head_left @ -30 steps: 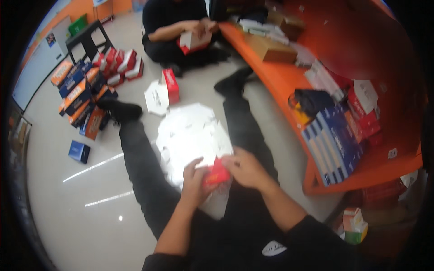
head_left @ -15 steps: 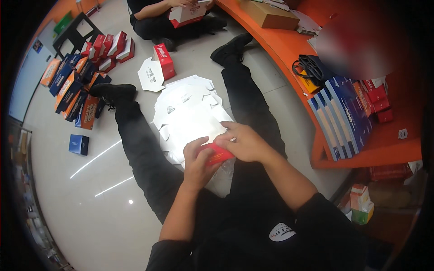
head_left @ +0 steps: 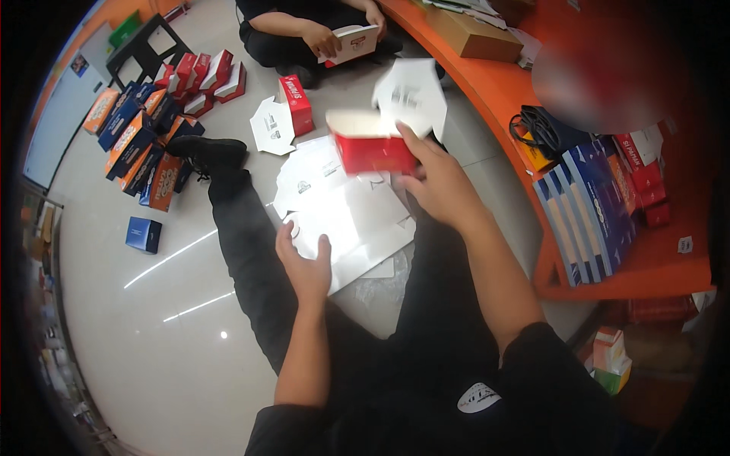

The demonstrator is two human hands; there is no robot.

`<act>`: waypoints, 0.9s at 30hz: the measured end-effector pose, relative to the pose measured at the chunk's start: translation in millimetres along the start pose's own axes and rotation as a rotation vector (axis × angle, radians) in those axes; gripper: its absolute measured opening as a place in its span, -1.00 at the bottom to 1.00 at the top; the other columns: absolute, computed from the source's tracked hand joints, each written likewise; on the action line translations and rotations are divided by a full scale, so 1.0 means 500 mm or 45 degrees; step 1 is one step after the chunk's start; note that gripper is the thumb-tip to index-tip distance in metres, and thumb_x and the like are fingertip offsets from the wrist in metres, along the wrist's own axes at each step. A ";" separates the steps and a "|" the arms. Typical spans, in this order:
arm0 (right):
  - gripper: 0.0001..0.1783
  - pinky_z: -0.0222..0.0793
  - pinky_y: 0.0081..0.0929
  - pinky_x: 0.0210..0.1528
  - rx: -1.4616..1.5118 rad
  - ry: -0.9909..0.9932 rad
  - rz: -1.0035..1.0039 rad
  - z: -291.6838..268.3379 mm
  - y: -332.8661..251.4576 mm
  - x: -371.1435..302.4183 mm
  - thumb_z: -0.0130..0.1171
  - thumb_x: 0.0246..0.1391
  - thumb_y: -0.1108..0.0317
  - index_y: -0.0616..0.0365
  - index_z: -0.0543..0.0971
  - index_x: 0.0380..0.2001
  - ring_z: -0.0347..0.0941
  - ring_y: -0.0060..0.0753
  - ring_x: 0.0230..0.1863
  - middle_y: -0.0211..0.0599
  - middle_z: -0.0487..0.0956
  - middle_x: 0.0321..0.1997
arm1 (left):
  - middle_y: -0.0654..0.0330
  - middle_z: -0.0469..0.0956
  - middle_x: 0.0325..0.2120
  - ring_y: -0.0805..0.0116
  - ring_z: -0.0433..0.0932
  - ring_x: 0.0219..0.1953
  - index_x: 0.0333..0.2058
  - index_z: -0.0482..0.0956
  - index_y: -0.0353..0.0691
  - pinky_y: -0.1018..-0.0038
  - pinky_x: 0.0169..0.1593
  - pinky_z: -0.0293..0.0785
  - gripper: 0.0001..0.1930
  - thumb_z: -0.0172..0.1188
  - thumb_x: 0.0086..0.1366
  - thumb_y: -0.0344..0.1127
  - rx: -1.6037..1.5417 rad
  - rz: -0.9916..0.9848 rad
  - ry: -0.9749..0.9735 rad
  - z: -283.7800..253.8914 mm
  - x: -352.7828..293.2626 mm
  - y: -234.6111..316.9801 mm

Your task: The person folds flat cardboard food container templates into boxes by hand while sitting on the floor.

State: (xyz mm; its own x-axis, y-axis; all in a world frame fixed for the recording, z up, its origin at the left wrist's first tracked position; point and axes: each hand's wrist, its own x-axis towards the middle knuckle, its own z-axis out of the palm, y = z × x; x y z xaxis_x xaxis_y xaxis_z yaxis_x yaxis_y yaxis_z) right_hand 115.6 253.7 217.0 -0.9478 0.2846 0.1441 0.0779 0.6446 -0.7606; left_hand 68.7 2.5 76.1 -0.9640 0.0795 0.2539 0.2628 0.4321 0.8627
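A red carton (head_left: pixel 376 156) with a white inside and a white lid flap standing open is held up over my legs, a little smeared by motion. My right hand (head_left: pixel 435 182) grips its right end, thumb and fingers closed on the wall. Below and to the left, my left hand (head_left: pixel 306 264) has its fingers apart and holds nothing. It is at the lower edge of a stack of flat white carton blanks (head_left: pixel 327 216) lying between my legs. Beyond the stack, another red carton (head_left: pixel 298 106) stands on the floor with its white lid folded out to the left.
Red-and-white cartons (head_left: pixel 201 76) and a pile of blue and orange boxes (head_left: pixel 137 137) stand at the left, with a small blue box (head_left: pixel 143 235) nearer. A co-worker sits opposite, holding a white-and-red carton (head_left: pixel 353 45). An orange table (head_left: pixel 487 99) runs along the right, with blue boxes (head_left: pixel 585 205).
The red carton has gone from between both hands to my right hand alone, up and away from me, its lid now showing. My left hand has let go and opened.
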 end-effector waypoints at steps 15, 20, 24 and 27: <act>-0.28 0.47 -0.17 0.25 -0.639 -0.276 0.755 0.314 0.301 0.017 0.12 0.26 0.45 0.36 0.14 0.42 0.40 0.12 0.29 0.14 0.45 0.23 | -0.45 0.25 0.24 -0.24 0.35 0.28 0.29 0.05 -0.73 0.21 0.36 0.31 0.01 0.42 0.04 -0.20 0.446 -0.764 -0.248 0.102 -0.028 -0.119; -0.68 0.50 -0.09 0.13 -0.571 -0.161 0.650 0.318 0.252 0.008 0.25 0.16 0.41 0.31 0.50 -0.06 0.52 0.11 0.14 0.13 0.56 0.02 | -0.34 0.48 0.09 -0.26 0.50 0.12 0.36 0.14 -0.51 0.16 0.21 0.43 -0.21 0.22 0.19 -0.35 0.269 -0.664 -0.185 0.059 -0.012 -0.205; -0.79 0.52 -0.04 0.06 -0.555 -0.143 0.516 0.305 0.249 -0.015 0.05 0.20 0.47 0.32 0.55 -0.14 0.57 0.17 0.03 0.20 0.57 -0.05 | -0.26 0.66 -0.16 -0.18 0.65 -0.05 0.22 0.36 -0.56 0.23 0.05 0.55 -0.43 0.12 0.23 -0.45 0.317 -0.304 -0.062 0.089 -0.027 -0.131; -0.77 0.51 0.05 -0.04 -0.398 -0.129 0.388 0.338 0.273 -0.025 -0.08 0.21 0.50 0.35 0.52 -0.15 0.58 0.27 -0.13 0.25 0.58 -0.17 | -0.42 0.52 0.03 -0.25 0.60 0.03 0.28 0.23 -0.61 0.18 0.14 0.50 -0.38 0.09 0.27 -0.44 0.444 -0.527 -0.405 0.105 -0.027 -0.064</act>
State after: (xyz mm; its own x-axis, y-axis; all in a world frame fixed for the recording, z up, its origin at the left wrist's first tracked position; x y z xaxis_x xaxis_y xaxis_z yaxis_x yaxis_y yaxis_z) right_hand 86.0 218.3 4.5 -0.8913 0.4339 -0.1313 0.4333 0.7301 -0.5285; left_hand 71.3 34.8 22.0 -0.9621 0.0827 -0.2597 -0.1124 0.7478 0.6544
